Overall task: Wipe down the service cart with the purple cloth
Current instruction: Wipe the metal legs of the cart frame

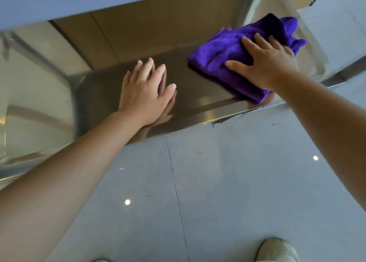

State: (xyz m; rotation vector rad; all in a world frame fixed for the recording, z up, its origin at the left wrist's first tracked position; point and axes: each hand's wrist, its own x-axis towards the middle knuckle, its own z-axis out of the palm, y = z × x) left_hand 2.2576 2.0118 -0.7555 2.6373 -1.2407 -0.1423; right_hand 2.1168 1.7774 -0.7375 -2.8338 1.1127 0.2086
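The service cart's shiny steel shelf (111,87) runs across the middle of the head view, low down near the floor. My left hand (144,91) lies flat on the shelf near its front edge, fingers straight and together. The folded purple cloth (221,51) lies on the right part of the shelf. My right hand (267,63) presses flat on top of the cloth with spread fingers, covering its near right part.
A steel upright and side panel of the cart (35,79) stand at the left. An upper cart surface (79,0) overhangs at the top. Grey tiled floor (217,182) fills the foreground, with a shoe (277,250) at the bottom right.
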